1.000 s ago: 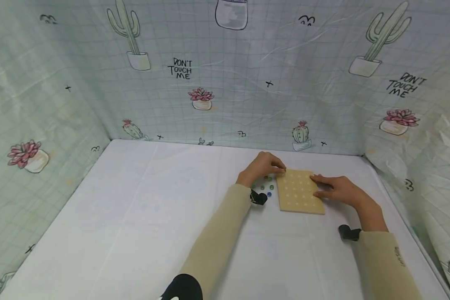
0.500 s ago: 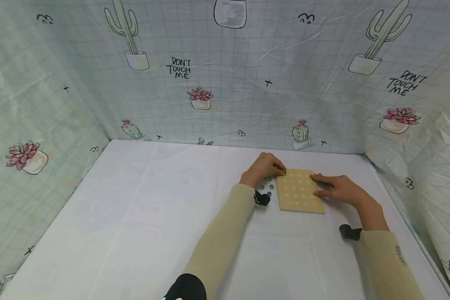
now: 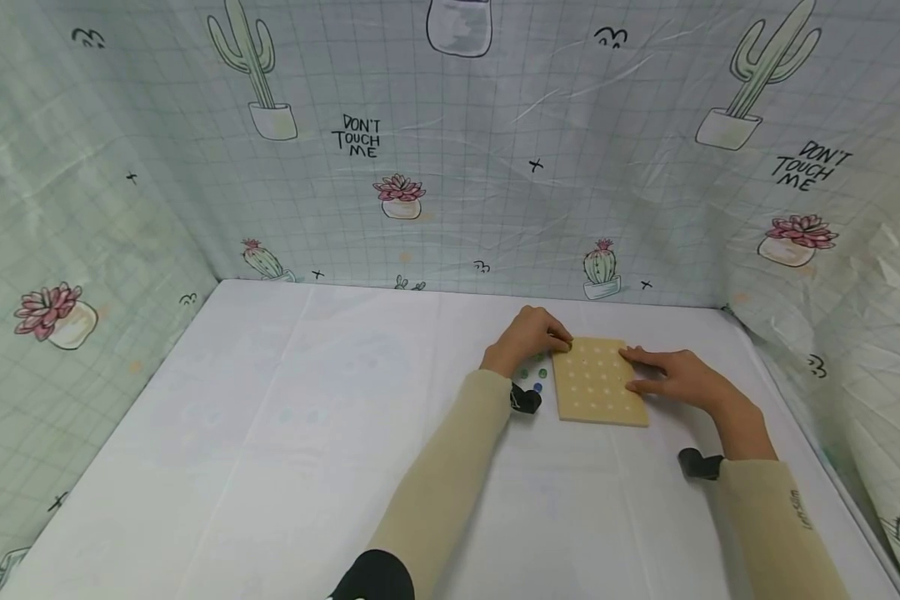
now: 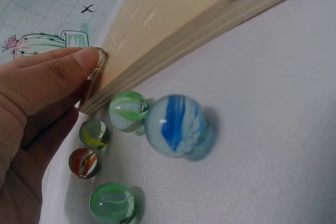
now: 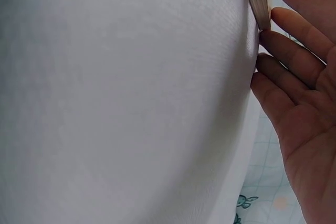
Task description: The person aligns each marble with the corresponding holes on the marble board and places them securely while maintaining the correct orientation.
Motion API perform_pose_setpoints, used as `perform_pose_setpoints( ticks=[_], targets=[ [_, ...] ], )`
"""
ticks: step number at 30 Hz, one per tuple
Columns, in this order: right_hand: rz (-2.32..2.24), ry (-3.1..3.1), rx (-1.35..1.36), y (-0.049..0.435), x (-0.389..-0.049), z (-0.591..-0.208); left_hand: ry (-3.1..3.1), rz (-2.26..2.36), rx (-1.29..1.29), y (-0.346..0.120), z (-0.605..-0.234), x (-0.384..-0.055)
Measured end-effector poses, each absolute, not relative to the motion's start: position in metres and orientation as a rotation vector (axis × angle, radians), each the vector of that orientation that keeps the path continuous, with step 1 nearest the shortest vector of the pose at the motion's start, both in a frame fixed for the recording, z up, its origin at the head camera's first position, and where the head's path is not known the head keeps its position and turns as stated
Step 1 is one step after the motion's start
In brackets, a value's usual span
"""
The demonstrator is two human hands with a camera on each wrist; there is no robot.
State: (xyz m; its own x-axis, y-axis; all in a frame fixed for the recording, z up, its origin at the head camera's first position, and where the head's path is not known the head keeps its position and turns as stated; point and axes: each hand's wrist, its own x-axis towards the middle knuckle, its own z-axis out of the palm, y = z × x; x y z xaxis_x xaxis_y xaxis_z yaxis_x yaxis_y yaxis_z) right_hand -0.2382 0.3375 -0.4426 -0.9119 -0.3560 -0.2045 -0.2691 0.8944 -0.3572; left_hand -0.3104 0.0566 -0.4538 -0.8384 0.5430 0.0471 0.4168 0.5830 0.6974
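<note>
A square light-wood board (image 3: 596, 387) with rows of shallow round hollows lies on the table. At its far left corner my left hand (image 3: 523, 340) pinches a small glass marble (image 4: 102, 59), mostly covered by the thumb in the left wrist view. My right hand (image 3: 682, 381) rests against the board's right edge, its fingers fairly straight and touching the side in the right wrist view. Left of the board lie a blue-swirled marble (image 4: 176, 126), two green ones, a yellow-swirled marble (image 4: 94, 134) and an orange-red one (image 4: 84, 162).
A white cloth covers the table (image 3: 330, 433). Behind it and at both sides hangs a cactus-printed curtain (image 3: 487, 167). The loose marbles sit close together under the left wrist, near the board's left edge.
My left hand has shifted very slightly right, staying at the board's corner with the marble. The left forearm now covers more of the loose marbles. The right hand and board look unmoved.
</note>
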Motion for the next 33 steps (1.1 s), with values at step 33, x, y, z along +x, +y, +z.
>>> perform_pose_setpoints(
  ticks=[33],
  targets=[
    [-0.524, 2.817, -0.552, 0.344, -0.239, -0.445, 2.742, 0.845, 0.857, 0.008, -0.424, -0.307]
  ],
)
